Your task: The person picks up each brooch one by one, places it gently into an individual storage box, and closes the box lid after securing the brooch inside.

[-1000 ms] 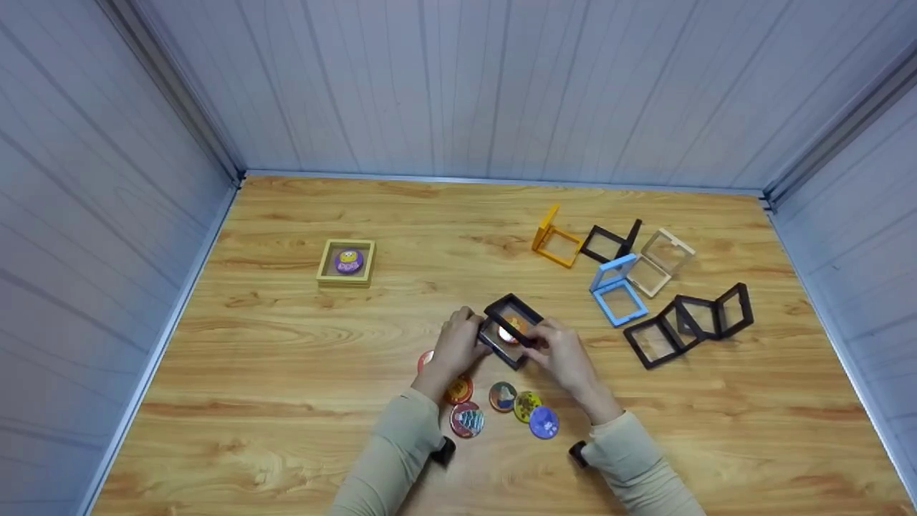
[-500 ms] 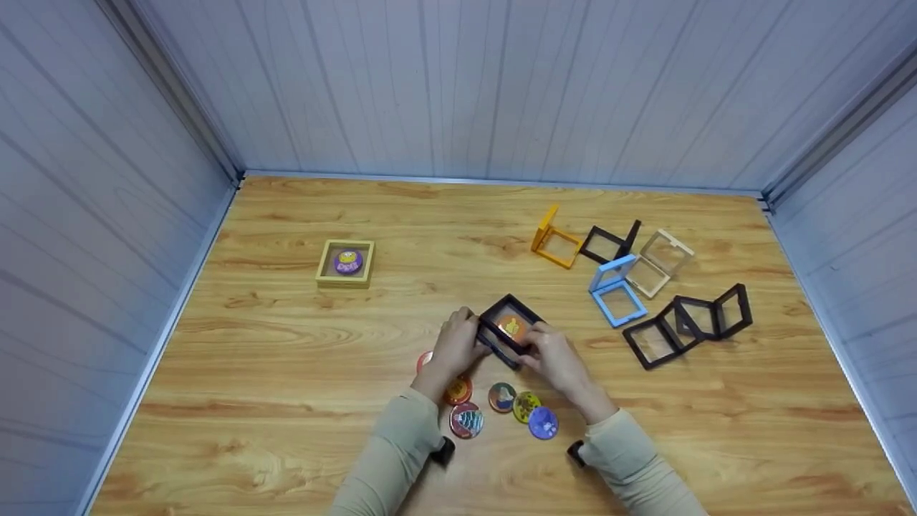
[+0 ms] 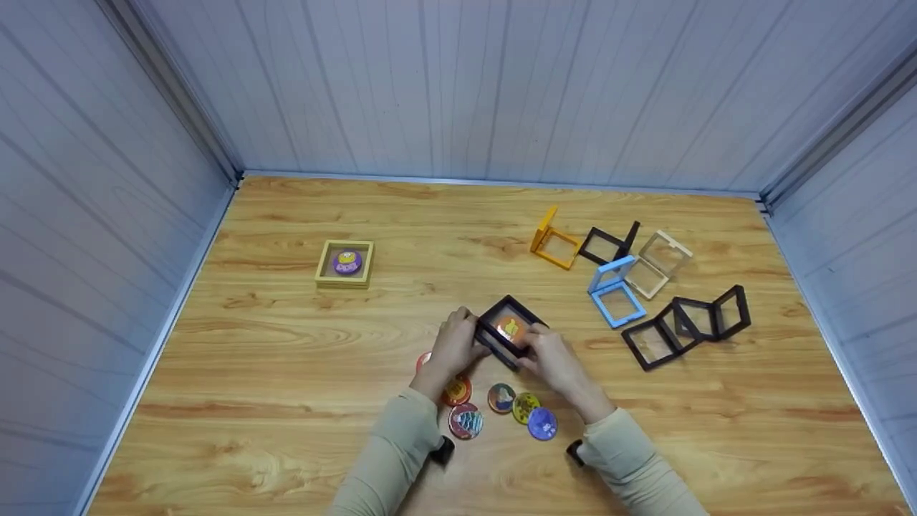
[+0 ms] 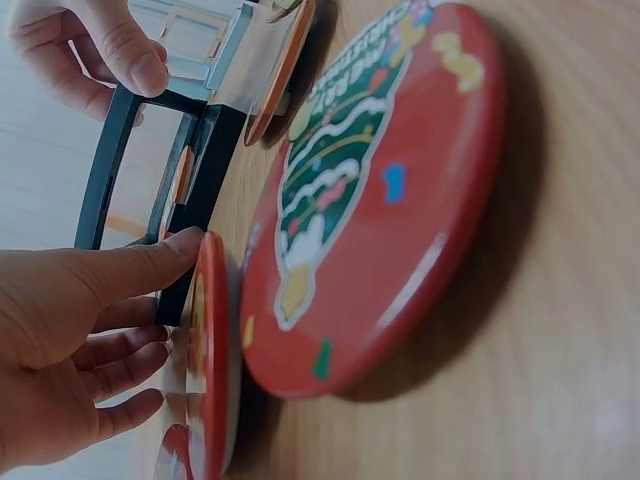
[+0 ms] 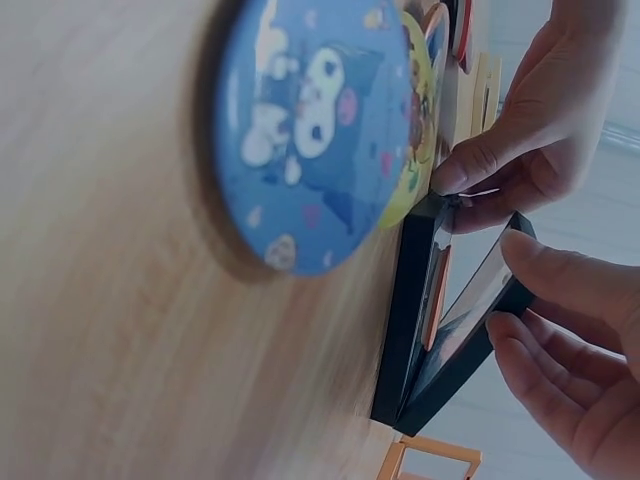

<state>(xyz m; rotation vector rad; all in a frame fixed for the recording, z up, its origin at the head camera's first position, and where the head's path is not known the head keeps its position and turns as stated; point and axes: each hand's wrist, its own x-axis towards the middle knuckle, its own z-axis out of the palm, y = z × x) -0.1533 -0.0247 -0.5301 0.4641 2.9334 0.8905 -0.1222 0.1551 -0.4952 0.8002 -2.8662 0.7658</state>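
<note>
A black hinged display frame (image 3: 528, 311) stands partly open on the table, with an orange round badge (image 3: 509, 329) inside, seen through its clear film. My left hand (image 3: 453, 347) holds the lower half by its left corner, thumb on the near side in the left wrist view. Pinched between the thumb and fingers of my right hand (image 5: 585, 330) is the tilted upper half. Close to my wrists lie a red Christmas-tree badge (image 4: 350, 200), an orange-red badge (image 3: 457, 390), a dark green badge (image 3: 501, 398), a yellow badge (image 3: 526, 407) and a blue-violet badge (image 5: 310, 140).
A yellow frame (image 3: 320, 274) with a purple badge (image 3: 348, 262) lies at left. On the right are open frames: orange (image 3: 557, 264), light blue (image 3: 619, 324), cream (image 3: 688, 252) and several black frames (image 3: 648, 367). Pale panel walls (image 3: 458, 86) enclose the wooden table (image 3: 272, 430).
My right hand has moved the black frame's upper half downward, narrowing the gap above the orange badge. My left hand stays at the same corner.
</note>
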